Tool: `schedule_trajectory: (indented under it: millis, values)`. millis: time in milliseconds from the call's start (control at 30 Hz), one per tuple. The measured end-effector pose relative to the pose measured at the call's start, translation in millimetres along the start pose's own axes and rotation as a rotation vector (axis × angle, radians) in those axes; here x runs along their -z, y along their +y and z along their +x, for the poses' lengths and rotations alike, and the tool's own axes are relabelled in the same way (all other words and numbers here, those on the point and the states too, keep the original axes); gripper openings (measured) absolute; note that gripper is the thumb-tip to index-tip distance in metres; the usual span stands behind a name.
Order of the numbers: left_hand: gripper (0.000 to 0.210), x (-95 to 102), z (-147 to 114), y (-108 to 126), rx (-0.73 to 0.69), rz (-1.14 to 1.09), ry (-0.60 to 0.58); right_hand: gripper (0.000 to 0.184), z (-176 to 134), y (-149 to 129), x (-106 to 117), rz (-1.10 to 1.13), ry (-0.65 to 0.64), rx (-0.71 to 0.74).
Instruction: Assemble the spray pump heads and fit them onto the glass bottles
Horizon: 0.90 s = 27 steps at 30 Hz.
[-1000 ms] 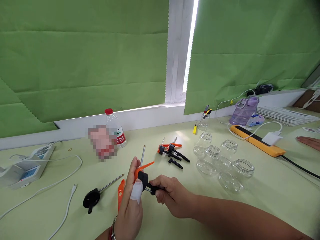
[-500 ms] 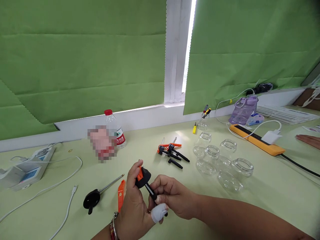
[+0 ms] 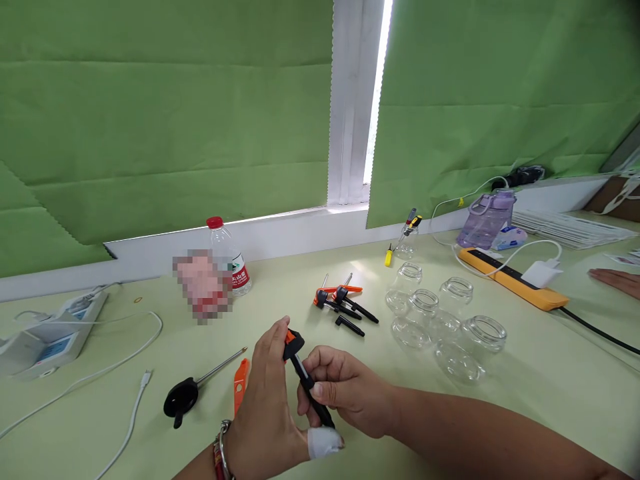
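Note:
Between my hands is a slanted black-and-orange rod assembly (image 3: 300, 370), with a round black cap at its upper end and a black tube below. My left hand (image 3: 273, 403) spans it, fingers at the cap and the white-wrapped thumb by the tube's lower end. My right hand (image 3: 355, 390) pinches the tube between thumb and fingers. Left of my hands lie a round black cap with a metal rod (image 3: 181, 397) and a flat orange strip (image 3: 241, 383), partly hidden by the left hand. Similar black-and-orange assemblies (image 3: 343, 297) and a short black tube (image 3: 350, 325) lie beyond.
Several clear jars (image 3: 459, 347) stand at right, near an orange power strip (image 3: 513, 279). Screwdrivers (image 3: 411, 223) stand in a jar behind. A red-capped bottle (image 3: 241, 273), white power strip (image 3: 75, 330) and white cable (image 3: 133, 413) occupy the left. Another person's hand (image 3: 617, 281) rests far right.
The left hand's fingers have straightened and its thumb has shifted down towards the tube's lower end. The assembly's cap has moved slightly right. The right hand keeps its pinch.

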State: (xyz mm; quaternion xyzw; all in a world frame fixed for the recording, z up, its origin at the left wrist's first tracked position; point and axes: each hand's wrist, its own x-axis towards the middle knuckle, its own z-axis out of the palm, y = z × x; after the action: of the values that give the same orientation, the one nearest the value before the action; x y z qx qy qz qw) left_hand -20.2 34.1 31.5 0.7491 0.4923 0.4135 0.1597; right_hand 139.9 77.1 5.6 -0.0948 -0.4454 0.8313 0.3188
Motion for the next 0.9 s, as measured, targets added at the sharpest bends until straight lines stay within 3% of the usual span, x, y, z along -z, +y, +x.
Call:
schedule_trajectory:
  millis: [233,500,900]
  values:
    - [0.133,0.4,0.1,-4.1,-0.069,0.180,-0.084,0.039,-0.3,0.2,-0.3,0.009,-0.007,-0.006]
    - [0.136,-1.3,-0.3,-7.6,-0.127,0.306,-0.101,0.039,-0.2,0.2,-0.9,0.032,-0.012,-0.027]
    - [0.117,-5.0,-1.8,2.2,-0.161,0.418,-0.019,0.038,0.7,-2.8,-1.8,0.097,-0.026,-0.069]
